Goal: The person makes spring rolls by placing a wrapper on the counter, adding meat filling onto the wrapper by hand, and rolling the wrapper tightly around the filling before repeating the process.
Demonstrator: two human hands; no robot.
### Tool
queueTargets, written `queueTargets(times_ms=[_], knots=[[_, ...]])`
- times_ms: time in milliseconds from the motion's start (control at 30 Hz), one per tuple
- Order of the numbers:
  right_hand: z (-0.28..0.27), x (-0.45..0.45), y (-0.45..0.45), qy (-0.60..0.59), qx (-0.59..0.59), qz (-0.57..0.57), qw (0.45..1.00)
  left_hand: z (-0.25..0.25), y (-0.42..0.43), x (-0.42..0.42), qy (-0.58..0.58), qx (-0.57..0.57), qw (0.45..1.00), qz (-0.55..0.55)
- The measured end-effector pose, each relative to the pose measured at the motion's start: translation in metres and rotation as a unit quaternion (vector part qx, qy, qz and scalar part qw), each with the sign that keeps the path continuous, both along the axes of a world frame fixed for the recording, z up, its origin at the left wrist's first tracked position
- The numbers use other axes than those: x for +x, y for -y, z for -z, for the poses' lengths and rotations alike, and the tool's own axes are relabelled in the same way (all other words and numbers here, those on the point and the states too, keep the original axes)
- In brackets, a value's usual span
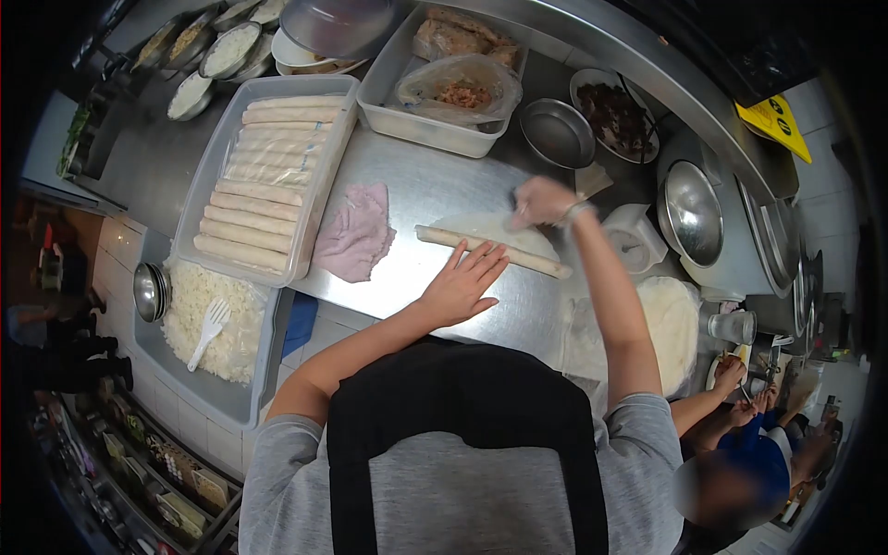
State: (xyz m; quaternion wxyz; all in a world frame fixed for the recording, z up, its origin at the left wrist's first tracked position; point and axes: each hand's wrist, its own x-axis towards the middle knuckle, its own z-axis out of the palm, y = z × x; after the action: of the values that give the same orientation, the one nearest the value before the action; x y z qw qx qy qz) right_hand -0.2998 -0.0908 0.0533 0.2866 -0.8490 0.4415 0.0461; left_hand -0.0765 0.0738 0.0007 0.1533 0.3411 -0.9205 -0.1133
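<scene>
A long pale filled roll (532, 259) lies on the steel counter along the near edge of a thin translucent wrapper sheet (476, 224). My left hand (467, 283) rests with fingers stretched out, their tips on the roll's left half. Over the far right part of the sheet, my right hand (546, 203) is curled closed and slightly blurred. Whatever it may hold is hidden. To the right lies a stack of round white wrappers (671, 333), partly in plastic.
Finished rolls fill a plastic tub (298, 268) beside a pink cloth (354, 231). Another tub (435, 137) holds bagged filling. A metal bowl (558, 134), a scale (634, 239) and a rice-like tray (248, 407) with a white fork stand around. Another person (731, 490) works at right.
</scene>
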Motion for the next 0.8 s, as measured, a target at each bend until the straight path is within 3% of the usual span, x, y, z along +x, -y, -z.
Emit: queueTargets(times_ms=[100,233,300,400,467,633,700,800], knots=[[0.022,0.036,-0.014,-0.076,-0.048,0.06,0.994,0.0,0.0,-0.002,0.006,-0.002,1.0,-0.001],[0.027,0.003,-0.013,-0.051,-0.067,0.071,0.994,0.002,0.0,0.0,0.008,-0.01,1.0,-0.004],[0.012,-0.024,-0.02,-0.154,0.017,0.055,0.986,0.001,0.0,0.001,0.003,-0.02,1.0,-0.01],[0.013,-0.028,-0.02,-0.185,0.02,0.069,0.98,0.0,-0.001,0.0,0.006,-0.018,1.0,-0.011],[0.016,-0.001,-0.018,-0.106,-0.042,0.088,0.99,0.0,-0.002,-0.001,0.018,-0.011,1.0,-0.004],[0.003,0.048,-0.023,-0.132,-0.015,0.123,0.984,0.0,-0.001,0.0,0.009,-0.011,1.0,-0.008],[0.026,0.003,-0.028,-0.118,-0.071,0.071,0.988,0.0,-0.001,0.0,0.009,-0.008,1.0,-0.008],[0.012,-0.044,-0.047,-0.188,0.021,0.071,0.979,0.0,-0.003,0.0,0.005,-0.003,1.0,-0.01]])
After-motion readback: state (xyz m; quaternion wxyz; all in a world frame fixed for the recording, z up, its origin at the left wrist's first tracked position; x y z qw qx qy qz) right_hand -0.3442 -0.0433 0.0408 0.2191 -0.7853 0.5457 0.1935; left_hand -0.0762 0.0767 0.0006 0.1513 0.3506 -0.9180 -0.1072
